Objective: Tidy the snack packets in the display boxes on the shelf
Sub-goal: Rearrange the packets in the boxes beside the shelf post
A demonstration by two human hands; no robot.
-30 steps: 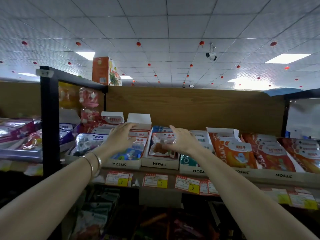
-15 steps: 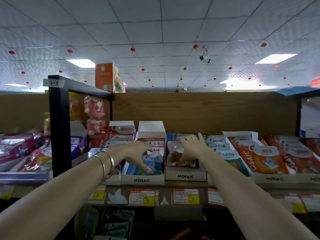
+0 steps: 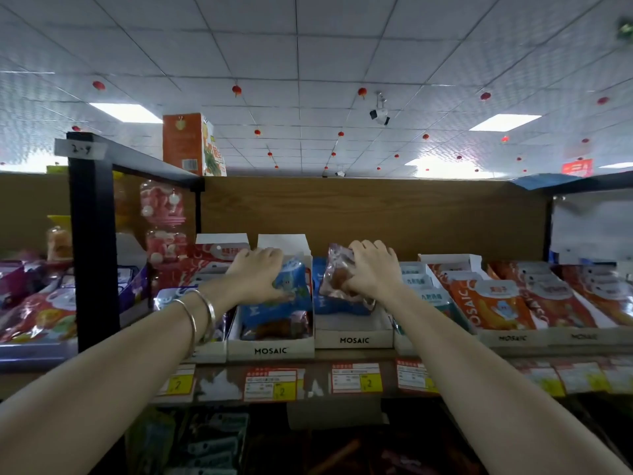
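Wooden backing closes off the shelf (image 3: 342, 358), where white display boxes (image 3: 270, 349) stand in a row above the price tags. The left hand (image 3: 258, 274) has its fingers curled on a blue packet (image 3: 291, 286) in one box, and the right hand (image 3: 371, 269) grips a clear packet (image 3: 337, 274) raised above the neighbouring box. Both packets look light, soft and slippery, so holding them by the flat sides, without squeezing, seems best.

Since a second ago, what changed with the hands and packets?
The left hand has closed on a blue packet, and the right hand on a clear packet, both lifted upright in their MOSAIC boxes. The orange packets on the right look unchanged.
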